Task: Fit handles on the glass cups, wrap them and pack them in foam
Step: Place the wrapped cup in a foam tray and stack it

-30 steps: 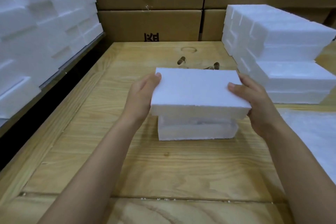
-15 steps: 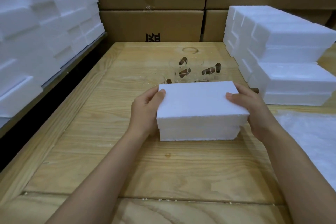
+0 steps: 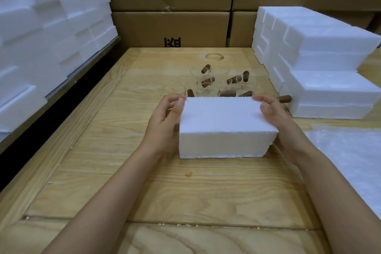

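Note:
A closed white foam box (image 3: 224, 128) sits on the wooden table (image 3: 127, 181) in the middle of the view, lid flush on its base. My left hand (image 3: 165, 123) lies against its left side with fingers curled at the top far corner. My right hand (image 3: 276, 117) grips its right side, fingertips on the lid's far right corner. Behind the box stand several clear glass cups with brown wooden handles (image 3: 208, 81). What is inside the box is hidden.
Stacks of white foam boxes (image 3: 321, 64) rise at the right, and more foam pieces (image 3: 45, 37) fill the left. Cardboard cartons (image 3: 171, 29) line the back. A white wrapping sheet (image 3: 350, 161) lies at the right front.
The foam lid, held above the base a second ago, has come down and now sits closed on it. Both hands slid lower along the box sides.

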